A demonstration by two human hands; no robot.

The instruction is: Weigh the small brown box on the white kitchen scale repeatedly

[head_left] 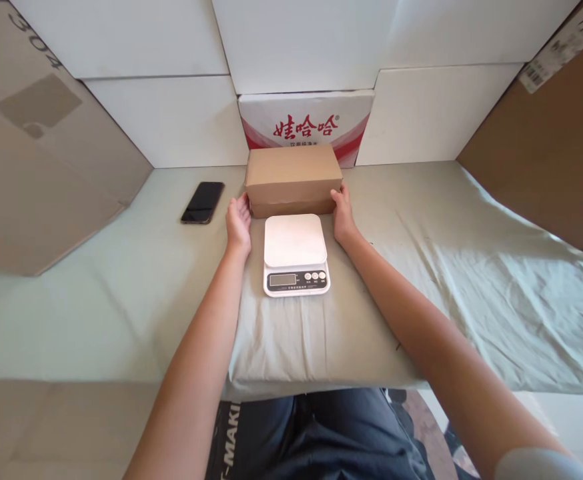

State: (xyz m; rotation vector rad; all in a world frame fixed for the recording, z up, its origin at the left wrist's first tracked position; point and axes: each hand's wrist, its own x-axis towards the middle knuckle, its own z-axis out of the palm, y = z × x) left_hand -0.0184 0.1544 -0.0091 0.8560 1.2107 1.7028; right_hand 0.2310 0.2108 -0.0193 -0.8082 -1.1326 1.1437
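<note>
A closed brown cardboard box (pixel 294 177) sits on the cloth-covered table, just behind a white digital kitchen scale (pixel 295 241). My left hand (pixel 239 223) is at the box's left end, its fingers against the side. At the right end, my right hand (pixel 342 212) has its thumb on the front corner and its fingers along the side. Between them the two hands hold the box. Nothing lies on the scale's platform, and its display looks blank.
A black smartphone (pixel 203 203) lies left of the box. Behind stands a white-and-red carton (pixel 306 110) among white boxes (pixel 296 40). Large brown cartons flank the table at left (pixel 46 153) and right (pixel 551 147). The pale green cloth (pixel 421 267) has wrinkles on the right.
</note>
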